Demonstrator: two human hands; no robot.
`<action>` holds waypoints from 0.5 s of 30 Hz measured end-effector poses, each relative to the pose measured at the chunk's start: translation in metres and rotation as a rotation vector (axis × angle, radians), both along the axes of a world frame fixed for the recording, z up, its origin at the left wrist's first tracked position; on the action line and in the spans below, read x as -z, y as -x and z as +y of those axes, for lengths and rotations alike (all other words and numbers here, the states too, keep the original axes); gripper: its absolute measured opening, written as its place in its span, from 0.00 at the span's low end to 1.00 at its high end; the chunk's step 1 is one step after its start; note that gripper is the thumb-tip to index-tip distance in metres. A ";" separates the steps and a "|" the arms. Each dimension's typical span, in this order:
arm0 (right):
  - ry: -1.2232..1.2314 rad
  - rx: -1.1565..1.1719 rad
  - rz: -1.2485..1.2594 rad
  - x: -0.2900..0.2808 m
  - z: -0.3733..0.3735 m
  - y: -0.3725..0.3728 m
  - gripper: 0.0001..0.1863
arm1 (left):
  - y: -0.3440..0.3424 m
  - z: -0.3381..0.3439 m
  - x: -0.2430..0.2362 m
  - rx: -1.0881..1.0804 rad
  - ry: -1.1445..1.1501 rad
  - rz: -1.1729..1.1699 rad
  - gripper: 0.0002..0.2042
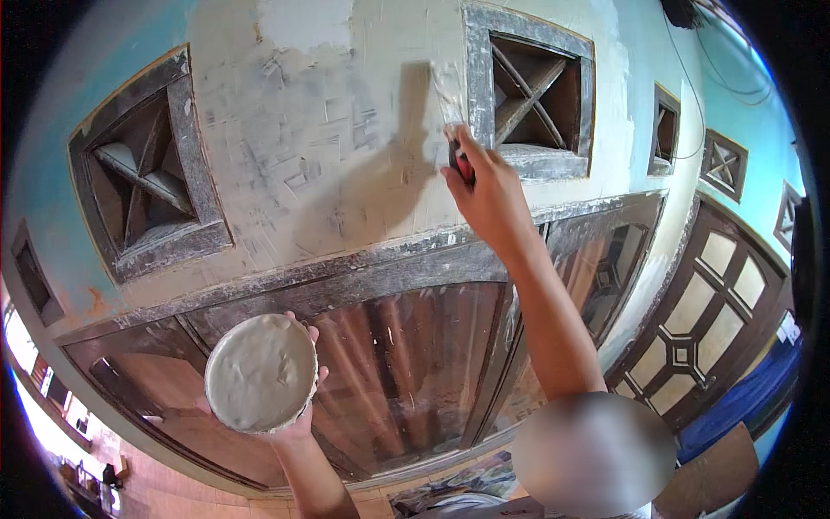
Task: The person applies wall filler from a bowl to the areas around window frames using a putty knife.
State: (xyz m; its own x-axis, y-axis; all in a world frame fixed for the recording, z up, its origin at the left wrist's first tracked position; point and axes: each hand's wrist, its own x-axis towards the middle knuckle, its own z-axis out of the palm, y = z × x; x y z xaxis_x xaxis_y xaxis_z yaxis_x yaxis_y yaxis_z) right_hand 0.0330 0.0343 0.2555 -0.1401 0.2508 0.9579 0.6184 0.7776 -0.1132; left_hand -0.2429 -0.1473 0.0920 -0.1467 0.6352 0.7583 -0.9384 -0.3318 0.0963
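Two hands are gripping apart — right hand (491,189), scraper (450,109) beside vent (529,98); left hand (299,426), tub (309,400) below vent, seemingly for reach.

The right hand (491,186) is holding a putty knife (451,111) by its red and black handle (463,166), and the blade (444,85), smeared with pale paste, is at the patchy wall (346,112), just left of a wooden vent frame (585,95) with crossed bars (530,92). The left hand (298,427) supports a round container (208,368) full of grey paste (259,372), in front of glass panes (406,372) in dark woodwork (372,292).
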 end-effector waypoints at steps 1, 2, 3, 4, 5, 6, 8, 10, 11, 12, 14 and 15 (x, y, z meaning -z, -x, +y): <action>0.021 0.025 -0.005 -0.009 0.002 0.000 0.29 | -0.001 0.001 -0.001 0.042 -0.033 0.014 0.54; 0.020 0.025 -0.002 -0.005 0.004 0.001 0.29 | -0.001 0.001 -0.001 0.041 -0.034 0.017 0.54; 0.048 0.017 -0.010 0.005 0.007 0.001 0.29 | -0.001 0.000 0.001 0.032 -0.033 0.023 0.54; 0.075 0.011 -0.019 0.017 0.010 0.002 0.29 | 0.000 0.000 0.003 0.023 -0.033 0.029 0.54; 0.117 0.016 -0.025 0.038 0.010 0.007 0.29 | 0.002 -0.004 0.005 0.013 -0.033 0.030 0.54; 0.156 0.029 -0.033 0.065 0.008 0.006 0.30 | 0.003 -0.006 0.005 0.002 -0.016 0.028 0.54; 0.171 0.022 -0.071 0.115 0.002 -0.003 0.33 | 0.002 -0.007 0.008 -0.001 -0.001 0.024 0.55; 0.185 0.026 -0.092 0.125 -0.002 -0.005 0.34 | 0.008 -0.008 0.011 -0.043 0.012 0.029 0.55; 0.214 -0.014 -0.070 0.120 -0.005 -0.005 0.34 | 0.009 -0.007 0.011 -0.053 0.013 0.031 0.55; 0.248 -0.041 -0.047 0.112 -0.012 -0.008 0.34 | 0.009 -0.006 0.010 -0.041 0.001 0.033 0.55; 0.200 -0.024 -0.022 0.072 -0.011 -0.006 0.34 | 0.007 -0.006 0.007 -0.029 -0.003 0.038 0.55; 0.144 0.002 -0.001 0.054 -0.007 -0.009 0.33 | 0.003 -0.004 0.004 -0.004 -0.007 0.033 0.55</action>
State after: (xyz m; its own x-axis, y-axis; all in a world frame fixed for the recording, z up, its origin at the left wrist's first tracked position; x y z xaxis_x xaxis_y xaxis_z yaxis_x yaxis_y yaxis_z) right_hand 0.0419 0.0273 0.2010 -0.1400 0.3858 0.9119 0.6204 0.7519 -0.2229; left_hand -0.2459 -0.1513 0.0880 -0.1243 0.6290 0.7674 -0.9335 -0.3363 0.1244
